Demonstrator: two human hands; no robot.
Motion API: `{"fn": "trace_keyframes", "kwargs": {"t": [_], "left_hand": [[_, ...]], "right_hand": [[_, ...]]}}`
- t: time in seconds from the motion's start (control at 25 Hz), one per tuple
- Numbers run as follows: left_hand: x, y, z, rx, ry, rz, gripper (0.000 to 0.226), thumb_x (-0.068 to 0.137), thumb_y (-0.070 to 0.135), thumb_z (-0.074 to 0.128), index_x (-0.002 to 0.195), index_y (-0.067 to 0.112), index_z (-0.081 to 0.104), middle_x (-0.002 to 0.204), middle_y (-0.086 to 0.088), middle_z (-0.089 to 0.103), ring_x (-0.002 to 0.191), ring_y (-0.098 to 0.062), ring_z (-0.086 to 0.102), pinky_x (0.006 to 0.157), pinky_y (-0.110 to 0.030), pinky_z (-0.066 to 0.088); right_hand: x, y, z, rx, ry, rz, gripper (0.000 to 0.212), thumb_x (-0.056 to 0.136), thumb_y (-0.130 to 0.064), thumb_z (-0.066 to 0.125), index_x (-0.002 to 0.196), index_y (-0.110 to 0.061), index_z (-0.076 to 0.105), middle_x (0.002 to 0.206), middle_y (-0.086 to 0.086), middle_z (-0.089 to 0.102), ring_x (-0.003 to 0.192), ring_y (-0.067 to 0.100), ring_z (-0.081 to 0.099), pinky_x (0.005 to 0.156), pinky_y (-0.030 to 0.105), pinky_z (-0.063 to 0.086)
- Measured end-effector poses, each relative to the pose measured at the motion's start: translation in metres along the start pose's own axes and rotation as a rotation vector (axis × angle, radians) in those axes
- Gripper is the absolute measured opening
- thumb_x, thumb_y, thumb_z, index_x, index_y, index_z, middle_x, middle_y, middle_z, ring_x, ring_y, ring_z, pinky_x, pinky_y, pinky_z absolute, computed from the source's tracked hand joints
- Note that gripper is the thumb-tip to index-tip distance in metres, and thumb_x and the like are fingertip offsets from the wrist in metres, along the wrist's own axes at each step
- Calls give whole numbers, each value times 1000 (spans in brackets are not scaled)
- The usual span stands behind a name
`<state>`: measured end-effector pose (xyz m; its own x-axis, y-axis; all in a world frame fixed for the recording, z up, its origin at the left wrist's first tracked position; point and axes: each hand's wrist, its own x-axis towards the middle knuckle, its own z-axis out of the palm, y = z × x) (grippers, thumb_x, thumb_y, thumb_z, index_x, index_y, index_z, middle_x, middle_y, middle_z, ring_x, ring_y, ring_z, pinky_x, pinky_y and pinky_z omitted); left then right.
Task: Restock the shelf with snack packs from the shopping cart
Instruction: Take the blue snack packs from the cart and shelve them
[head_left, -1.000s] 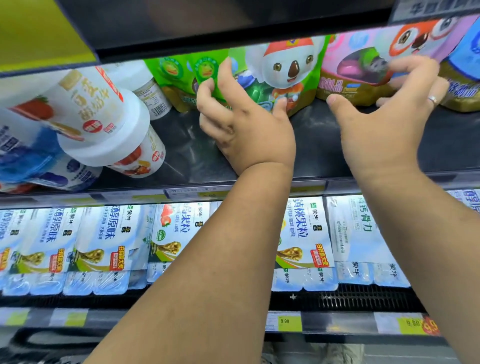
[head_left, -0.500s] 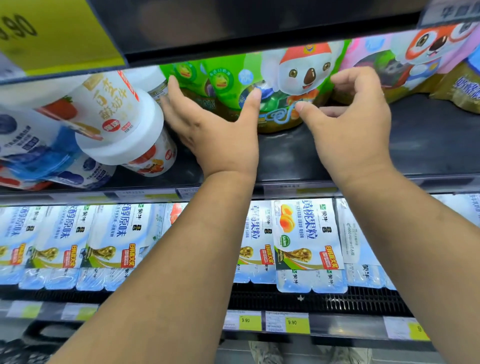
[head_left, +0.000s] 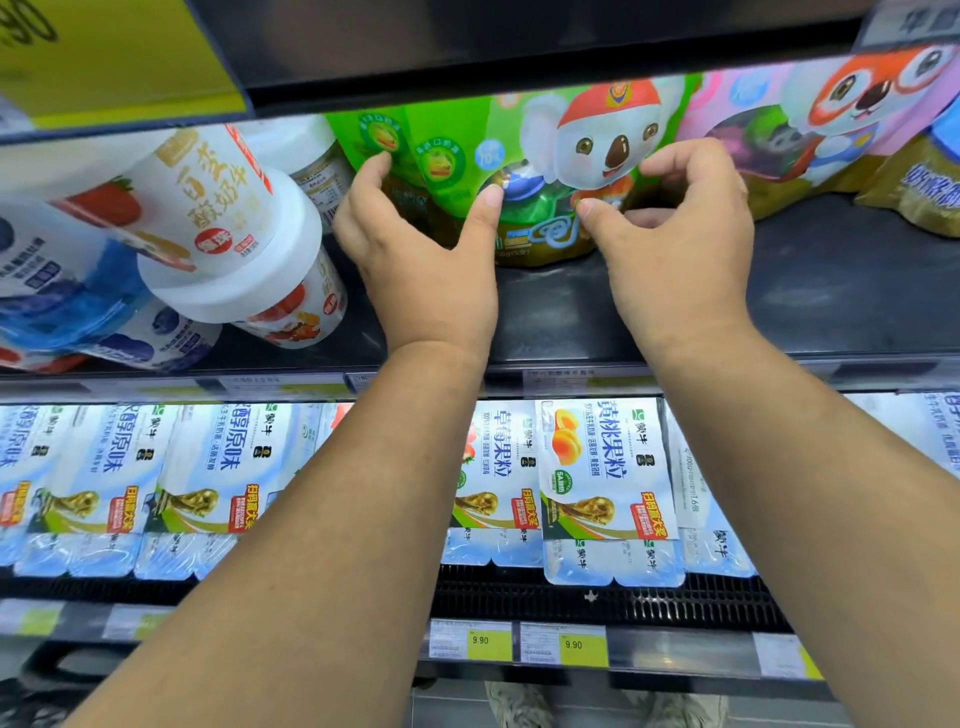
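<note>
A dark, glossy shelf board (head_left: 831, 291) runs under both hands. At its back, directly ahead of them, stand the green glossy foil snack pouches (head_left: 457, 135), upright and pressed side by side. The front one is printed with a white koala in a red cap above a dark gold base, and the one to its left carries round green badges. The left hand (head_left: 421, 260) clasps the bunch from its left side, fingers (head_left: 371, 171) curled round the outer edge and thumb pressed on the koala pouch's front. The right hand (head_left: 680, 244) grips the same bunch from the right, fingers hooked behind the edge and thumb on the front. The black underside of the upper shelf (head_left: 519, 57) hangs just above the hands and hides the pouch tops. Below the wrists, a row of blue-and-white plastic yogurt multipacks (head_left: 602, 467) fills the lower shelf. Above and left of the left hand is a yellow sign (head_left: 104, 57). Just beside that hand's left, white plastic yogurt cups (head_left: 223, 223) with fruit prints lie tipped over in a heap, crowding the pouches' left flank. Right of the right hand stands a pink-and-purple foil pouch (head_left: 779, 130) with an orange fox, touching the green bunch. Farther right is a gold pouch (head_left: 919, 192). Small yellow price tags (head_left: 582, 644) sit on the lowest rail between the forearms.
</note>
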<state>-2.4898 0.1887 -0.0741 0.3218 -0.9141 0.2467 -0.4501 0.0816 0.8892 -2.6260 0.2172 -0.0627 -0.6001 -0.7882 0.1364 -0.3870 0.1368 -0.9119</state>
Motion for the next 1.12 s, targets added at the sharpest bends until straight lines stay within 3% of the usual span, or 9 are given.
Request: {"fn": "trace_keyframes", "kwargs": {"t": [0.16,0.36,0.44,0.52,0.68,0.96,1.12], "left_hand": [[-1,-1,-2,-17,-12,5,66,80,34,77,133,8,48,138,-11,41,129,-21,47,110,-21,33],[2,-3,-6,-46,1,-28,38,90,26,62,121,5,58,137,-16,45,123,-23,53,110,-27,38],[2,-4,-11,-19,29,-65,29,97,17,51,123,6,59,132,-13,54,117,-17,55,106,-22,38],[5,-5,-12,-18,70,-98,27,99,15,47,122,8,61,123,-7,62,112,-17,57,103,-25,41],[6,-1,-11,-29,110,-143,18,99,14,50,113,9,62,106,0,64,102,-18,60,87,-18,42],[4,-5,-13,-48,54,-92,25,97,8,49,112,14,67,111,0,70,104,-15,63,96,-25,48],[4,-1,-13,-8,62,-112,22,99,12,51,112,13,68,102,6,67,95,-8,58,81,-6,41]], "right_hand": [[-1,-3,7,-2,-5,-7,38,76,-28,80,95,-25,47,113,-1,54,78,15,66,77,23,52],[2,0,12,-5,6,-55,29,81,-17,72,91,-24,46,105,2,58,70,10,61,72,15,47],[5,1,10,61,40,-22,27,84,-8,64,88,-26,44,89,-5,56,76,12,61,78,22,51],[8,3,9,136,67,41,31,86,-3,56,84,-32,43,80,-6,56,80,22,68,78,33,57],[12,1,9,105,13,71,23,92,-3,53,84,-24,57,73,-5,59,66,12,68,65,21,54],[16,2,6,145,13,122,30,93,-2,54,74,-26,55,73,-3,58,71,16,69,59,18,52],[17,1,4,127,11,128,24,93,-3,54,79,-22,58,78,1,62,75,19,71,59,19,54]]}}
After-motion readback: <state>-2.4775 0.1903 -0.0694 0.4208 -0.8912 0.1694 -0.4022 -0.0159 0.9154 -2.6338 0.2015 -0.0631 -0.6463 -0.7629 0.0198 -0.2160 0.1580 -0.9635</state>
